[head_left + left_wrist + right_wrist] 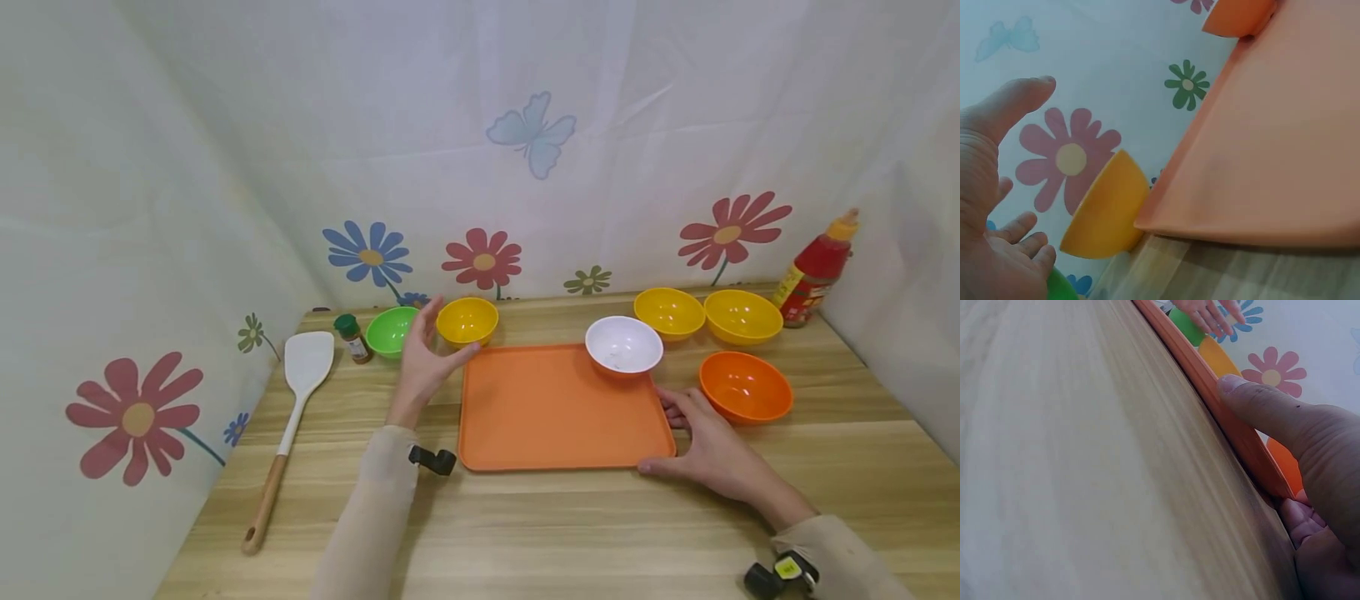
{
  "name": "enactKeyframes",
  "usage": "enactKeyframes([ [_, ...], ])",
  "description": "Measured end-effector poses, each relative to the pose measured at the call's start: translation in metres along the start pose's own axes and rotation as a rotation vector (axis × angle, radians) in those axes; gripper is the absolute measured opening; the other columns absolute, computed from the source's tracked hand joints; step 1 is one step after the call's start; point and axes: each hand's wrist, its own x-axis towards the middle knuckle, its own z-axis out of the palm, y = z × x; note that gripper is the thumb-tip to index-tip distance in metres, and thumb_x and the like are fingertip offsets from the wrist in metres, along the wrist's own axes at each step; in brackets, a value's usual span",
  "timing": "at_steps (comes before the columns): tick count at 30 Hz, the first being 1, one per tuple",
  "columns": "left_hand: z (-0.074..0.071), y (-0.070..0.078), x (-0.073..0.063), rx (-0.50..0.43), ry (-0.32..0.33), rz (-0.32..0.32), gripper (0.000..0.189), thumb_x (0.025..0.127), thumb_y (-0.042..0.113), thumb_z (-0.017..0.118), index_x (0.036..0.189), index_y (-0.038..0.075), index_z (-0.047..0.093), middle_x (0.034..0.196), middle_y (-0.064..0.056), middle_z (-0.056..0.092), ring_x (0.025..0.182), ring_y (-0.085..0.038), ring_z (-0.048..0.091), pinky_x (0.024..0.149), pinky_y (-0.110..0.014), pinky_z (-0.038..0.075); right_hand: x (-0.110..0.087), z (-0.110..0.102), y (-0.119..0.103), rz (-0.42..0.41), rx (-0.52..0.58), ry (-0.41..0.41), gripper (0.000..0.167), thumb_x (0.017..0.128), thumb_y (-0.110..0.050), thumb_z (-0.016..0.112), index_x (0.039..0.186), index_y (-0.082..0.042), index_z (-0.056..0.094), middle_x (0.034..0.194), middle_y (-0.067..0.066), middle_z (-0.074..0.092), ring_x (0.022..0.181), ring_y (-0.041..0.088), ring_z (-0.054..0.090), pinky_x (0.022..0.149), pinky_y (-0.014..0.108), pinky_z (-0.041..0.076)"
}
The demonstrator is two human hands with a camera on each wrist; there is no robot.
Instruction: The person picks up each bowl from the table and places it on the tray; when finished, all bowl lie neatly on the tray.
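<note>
An orange rectangular tray (562, 417) lies on the table. My right hand (705, 442) is at its near right corner, thumb at the front edge and curled fingers at the right side; in the right wrist view the thumb (1272, 412) overlaps the rim. My left hand (423, 358) is spread, holding nothing, with a small yellow bowl (467, 323) beyond the gap between thumb and fingers. Partly behind that hand is a green bowl (390, 333). A bowl, white inside and orange outside (624, 346), overlaps the tray's far right corner.
Right of the tray sits an orange bowl (745, 387), with two yellow bowls (670, 313) behind it. A red sauce bottle (817, 271) stands at the back right. To the left are a green-capped spice jar (352, 337) and a white spatula (300, 400). Patterned curtains (420, 125) enclose the table.
</note>
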Motion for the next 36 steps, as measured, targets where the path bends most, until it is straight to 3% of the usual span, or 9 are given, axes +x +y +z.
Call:
enactKeyframes([
  [14, 0.007, -0.019, 0.007, 0.040, -0.015, -0.031, 0.109, 0.086, 0.024, 0.099, 0.175, 0.019, 0.035, 0.180, -0.007, 0.034, 0.168, -0.035, 0.029, 0.138, -0.050, 0.026, 0.002, -0.001, -0.001, 0.020, 0.009, -0.015, 0.121, 0.077, -0.062, 0.098, 0.167, -0.002, 0.043, 0.138, 0.011, 0.053, 0.128, 0.033, 0.067, 0.110, 0.056, 0.058],
  [25, 0.006, -0.027, 0.015, 0.060, -0.061, -0.063, 0.119, 0.085, 0.034, 0.099, 0.178, 0.019, 0.026, 0.184, -0.004, 0.027, 0.168, -0.032, 0.030, 0.138, -0.048, 0.027, 0.002, -0.001, -0.001, 0.022, 0.003, -0.018, 0.121, 0.078, -0.063, 0.098, 0.167, -0.003, 0.043, 0.137, 0.010, 0.053, 0.128, 0.032, 0.066, 0.111, 0.057, 0.058],
  [36, 0.006, -0.030, 0.030, 0.168, -0.123, -0.114, 0.131, 0.081, 0.046, 0.100, 0.180, 0.023, 0.017, 0.186, -0.003, 0.022, 0.169, -0.031, 0.026, 0.138, -0.057, 0.024, 0.001, 0.000, 0.000, 0.022, 0.002, -0.016, 0.122, 0.077, -0.063, 0.098, 0.167, -0.003, 0.043, 0.139, 0.010, 0.053, 0.127, 0.031, 0.066, 0.110, 0.056, 0.058],
])
